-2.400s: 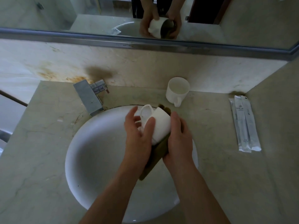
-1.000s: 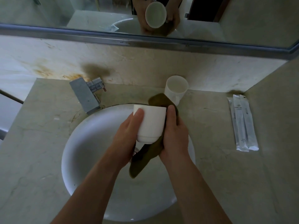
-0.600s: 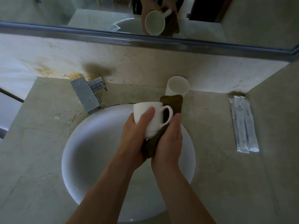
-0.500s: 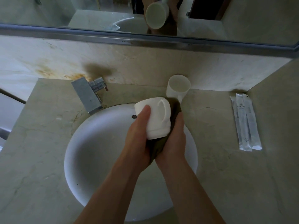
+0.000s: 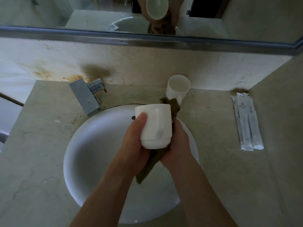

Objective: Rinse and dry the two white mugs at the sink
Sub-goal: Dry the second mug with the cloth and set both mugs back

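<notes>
Drying at the sink: a person holds a white mug [image 5: 154,126] on its side above the rear half of the basin [image 5: 91,161], which is set in a stone counter [image 5: 41,145]. The mug's mouth is turned toward the mirror [image 5: 65,12] and its base toward the camera. The left hand [image 5: 136,141] is wrapped round the mug's wall, thumb pressed beside the handle. The right hand [image 5: 178,145] clutches a dark olive cloth [image 5: 147,167] against the mug's right flank, with one end poking up past the rim and the other hanging between the wrists.

The second mug [image 5: 177,89] stands upright near the counter's back edge, just behind the cloth's upper end.

The held mug looks to be glazed ceramic — rigid, fairly weighty, probably slick where wet, and likely to chip on basin or stone if it slips. The wall seems the surest place to hold it, and the handle would serve when the cloth has to go inside. The cloth is limp and folds to the mug's curve.

A square metal tap [image 5: 85,97] stands at the basin's back-left rim, apart from the hands. Two sealed sachets [image 5: 247,122] lie near the counter's right edge, well clear. The likeliest obstacle is the second mug — close enough that a swing of cloth or rim could knock it.
</notes>
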`<state>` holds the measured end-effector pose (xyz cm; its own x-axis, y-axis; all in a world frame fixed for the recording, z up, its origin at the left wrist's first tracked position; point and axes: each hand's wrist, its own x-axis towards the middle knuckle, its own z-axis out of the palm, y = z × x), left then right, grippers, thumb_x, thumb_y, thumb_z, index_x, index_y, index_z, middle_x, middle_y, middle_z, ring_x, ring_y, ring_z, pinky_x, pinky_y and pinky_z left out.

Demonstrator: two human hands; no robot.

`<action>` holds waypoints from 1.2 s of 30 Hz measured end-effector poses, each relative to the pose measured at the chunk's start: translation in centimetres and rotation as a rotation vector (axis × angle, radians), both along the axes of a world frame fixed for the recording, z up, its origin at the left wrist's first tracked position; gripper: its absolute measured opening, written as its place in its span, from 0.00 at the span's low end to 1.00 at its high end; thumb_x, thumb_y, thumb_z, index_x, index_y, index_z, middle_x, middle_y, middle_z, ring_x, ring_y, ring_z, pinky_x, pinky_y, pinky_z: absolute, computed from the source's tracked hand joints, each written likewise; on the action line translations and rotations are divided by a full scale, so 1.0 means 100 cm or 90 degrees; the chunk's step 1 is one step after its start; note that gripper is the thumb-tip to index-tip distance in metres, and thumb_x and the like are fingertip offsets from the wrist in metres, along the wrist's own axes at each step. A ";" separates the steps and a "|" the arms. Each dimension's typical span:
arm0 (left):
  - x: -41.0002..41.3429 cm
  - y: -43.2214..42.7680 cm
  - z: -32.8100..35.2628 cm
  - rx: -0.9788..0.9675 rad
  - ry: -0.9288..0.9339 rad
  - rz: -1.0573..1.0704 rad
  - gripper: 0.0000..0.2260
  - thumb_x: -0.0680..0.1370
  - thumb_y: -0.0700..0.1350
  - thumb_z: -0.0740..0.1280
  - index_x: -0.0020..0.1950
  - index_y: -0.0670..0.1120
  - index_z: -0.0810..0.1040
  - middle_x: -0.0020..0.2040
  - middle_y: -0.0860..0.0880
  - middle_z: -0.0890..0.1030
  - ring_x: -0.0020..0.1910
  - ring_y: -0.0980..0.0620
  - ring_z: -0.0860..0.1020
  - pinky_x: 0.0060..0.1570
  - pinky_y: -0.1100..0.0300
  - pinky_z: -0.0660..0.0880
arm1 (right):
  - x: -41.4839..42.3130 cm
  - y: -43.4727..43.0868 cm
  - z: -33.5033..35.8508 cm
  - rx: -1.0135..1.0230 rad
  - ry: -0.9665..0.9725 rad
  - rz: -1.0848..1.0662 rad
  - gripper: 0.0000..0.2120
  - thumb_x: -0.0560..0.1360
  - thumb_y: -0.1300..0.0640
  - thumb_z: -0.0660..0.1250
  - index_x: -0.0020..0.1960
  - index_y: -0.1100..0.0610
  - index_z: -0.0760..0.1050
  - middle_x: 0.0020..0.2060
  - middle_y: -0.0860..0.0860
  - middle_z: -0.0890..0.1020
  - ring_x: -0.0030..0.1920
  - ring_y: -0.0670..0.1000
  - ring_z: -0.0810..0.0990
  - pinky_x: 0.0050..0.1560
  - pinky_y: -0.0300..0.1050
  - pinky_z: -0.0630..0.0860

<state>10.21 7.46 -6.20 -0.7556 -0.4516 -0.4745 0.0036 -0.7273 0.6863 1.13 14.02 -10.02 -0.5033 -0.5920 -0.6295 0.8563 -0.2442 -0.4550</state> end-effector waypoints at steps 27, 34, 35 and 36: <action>-0.014 -0.029 -0.021 -0.604 -0.136 -0.026 0.36 0.67 0.47 0.85 0.69 0.58 0.69 0.61 0.62 0.79 0.60 0.66 0.80 0.53 0.72 0.78 | -0.007 0.037 0.017 0.059 0.055 0.076 0.16 0.85 0.49 0.63 0.67 0.53 0.82 0.61 0.61 0.87 0.58 0.62 0.87 0.57 0.63 0.83; -0.033 -0.033 -0.018 -0.713 -0.124 -0.123 0.39 0.64 0.47 0.87 0.69 0.52 0.69 0.60 0.61 0.78 0.58 0.68 0.78 0.50 0.75 0.75 | -0.040 0.059 0.025 0.243 0.309 0.029 0.13 0.85 0.58 0.64 0.64 0.51 0.85 0.52 0.49 0.90 0.51 0.53 0.90 0.53 0.55 0.87; -0.036 -0.034 -0.018 -0.729 -0.116 -0.142 0.40 0.64 0.48 0.87 0.69 0.53 0.68 0.60 0.62 0.78 0.59 0.67 0.78 0.50 0.74 0.75 | -0.046 0.060 0.028 0.253 0.337 0.024 0.13 0.85 0.57 0.64 0.63 0.48 0.85 0.53 0.48 0.90 0.52 0.52 0.90 0.51 0.53 0.87; -0.038 -0.035 -0.018 -0.746 -0.108 -0.162 0.40 0.63 0.48 0.87 0.69 0.53 0.68 0.60 0.62 0.77 0.59 0.66 0.78 0.51 0.74 0.75 | -0.050 0.061 0.031 0.254 0.364 0.032 0.13 0.86 0.56 0.63 0.61 0.45 0.85 0.54 0.47 0.90 0.54 0.52 0.89 0.53 0.53 0.86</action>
